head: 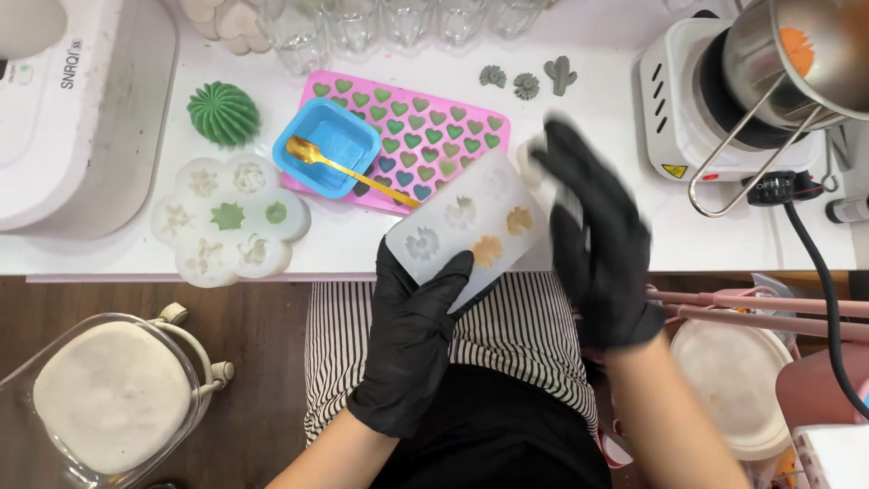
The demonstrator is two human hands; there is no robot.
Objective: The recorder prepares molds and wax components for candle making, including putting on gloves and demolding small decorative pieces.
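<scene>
Translucent mould (471, 222), held by left hand (412, 330), overhangs table edge (344, 274).

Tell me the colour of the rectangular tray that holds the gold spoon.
The rectangular tray is light blue, seen best in the head view.

Matt black rubbery gloves cover the left hand (412, 340) and blurred right hand (597, 244), which grip a frosted, translucent soft mould (471, 222). Nearby: a glossy gold metal spoon (344, 167), a smooth blue tray (326, 147), a shiny steel pot (797, 54), striped cloth apron (525, 335) and dark wood floor (253, 362).
</scene>
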